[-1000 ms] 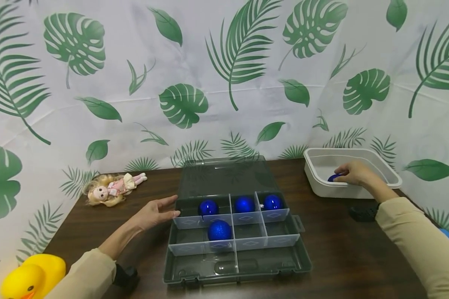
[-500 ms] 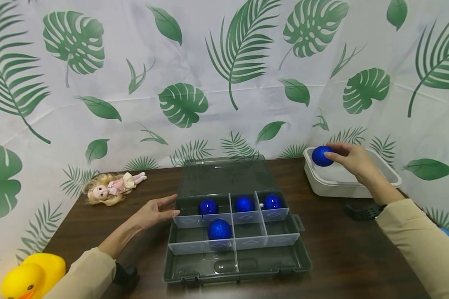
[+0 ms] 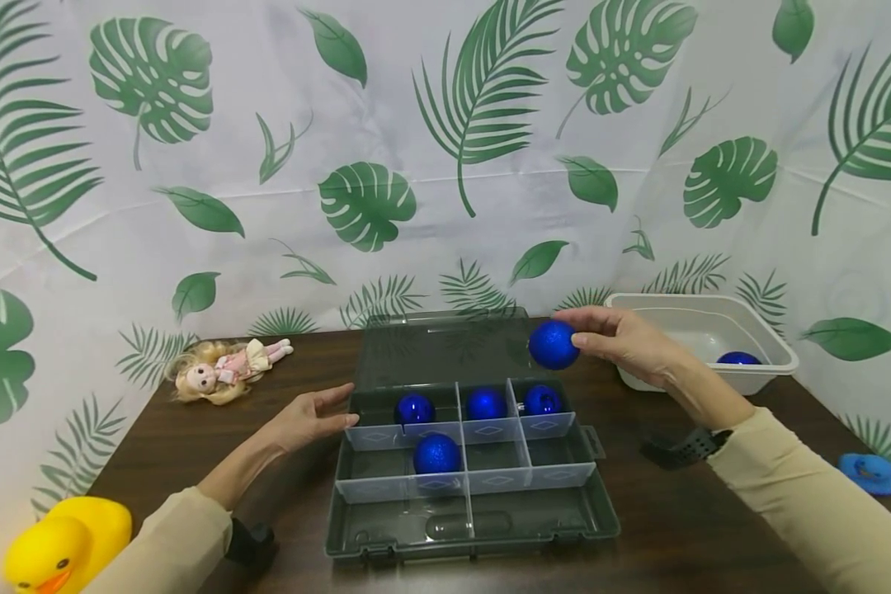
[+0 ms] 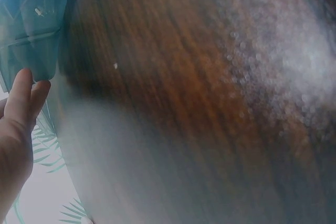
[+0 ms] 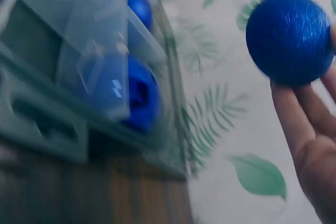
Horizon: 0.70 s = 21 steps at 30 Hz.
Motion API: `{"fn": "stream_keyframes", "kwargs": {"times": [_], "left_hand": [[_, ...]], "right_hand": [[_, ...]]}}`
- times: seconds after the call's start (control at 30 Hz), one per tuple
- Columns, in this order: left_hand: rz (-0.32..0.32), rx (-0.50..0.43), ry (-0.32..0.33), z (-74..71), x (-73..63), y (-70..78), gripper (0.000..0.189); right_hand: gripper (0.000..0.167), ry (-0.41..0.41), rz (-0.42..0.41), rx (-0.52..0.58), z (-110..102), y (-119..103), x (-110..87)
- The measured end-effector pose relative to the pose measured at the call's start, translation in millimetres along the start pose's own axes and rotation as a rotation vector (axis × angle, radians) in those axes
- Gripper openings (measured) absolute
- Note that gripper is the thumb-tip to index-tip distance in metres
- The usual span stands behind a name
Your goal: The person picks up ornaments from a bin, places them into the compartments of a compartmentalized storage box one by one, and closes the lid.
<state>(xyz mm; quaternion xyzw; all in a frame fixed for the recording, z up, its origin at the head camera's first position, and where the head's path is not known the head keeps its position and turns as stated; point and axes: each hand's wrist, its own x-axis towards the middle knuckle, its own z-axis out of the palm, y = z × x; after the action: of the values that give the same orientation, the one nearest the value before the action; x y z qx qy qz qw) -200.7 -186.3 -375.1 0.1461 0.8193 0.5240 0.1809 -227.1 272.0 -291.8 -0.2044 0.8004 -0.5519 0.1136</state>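
A blonde doll (image 3: 226, 371) lies on the dark wooden table (image 3: 683, 520). In front of the doll, leftward, sits a yellow toy duck (image 3: 70, 536); well right of the doll, a blue object (image 3: 854, 470); behind the doll, white leaf-printed cloth (image 3: 282, 214).

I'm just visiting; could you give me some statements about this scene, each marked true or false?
The right hand holds a glittery blue ball in its fingers. True.
The open case of dark translucent plastic contains four blue balls. True.
The pale plastic tub is empty. False: another blue ball lies in the tub.
The small blond doll sits upright. False: the doll lies on the dark wooden table.
The left hand is beside the case. True.
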Motion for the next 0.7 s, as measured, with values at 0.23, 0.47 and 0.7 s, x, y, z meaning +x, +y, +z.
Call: {"fn": "stream_keyframes", "kwargs": {"times": [0.23, 0.47, 0.7], "left_hand": [[0.008, -0.003, -0.005, -0.1, 0.1, -0.5, 0.072], [0.004, -0.010, -0.005, -0.9, 0.3, 0.0, 0.072], [0.002, -0.008, -0.004, -0.1, 0.2, -1.5, 0.072]], "right_hand": [[0.033, -0.434, -0.191, 0.239, 19.0, 9.8, 11.1], [0.036, -0.611, -0.168, 0.134, 38.8, 14.7, 23.3], [0.040, -0.695, -0.058, 0.060, 57.1, 20.1, 31.4]]}}
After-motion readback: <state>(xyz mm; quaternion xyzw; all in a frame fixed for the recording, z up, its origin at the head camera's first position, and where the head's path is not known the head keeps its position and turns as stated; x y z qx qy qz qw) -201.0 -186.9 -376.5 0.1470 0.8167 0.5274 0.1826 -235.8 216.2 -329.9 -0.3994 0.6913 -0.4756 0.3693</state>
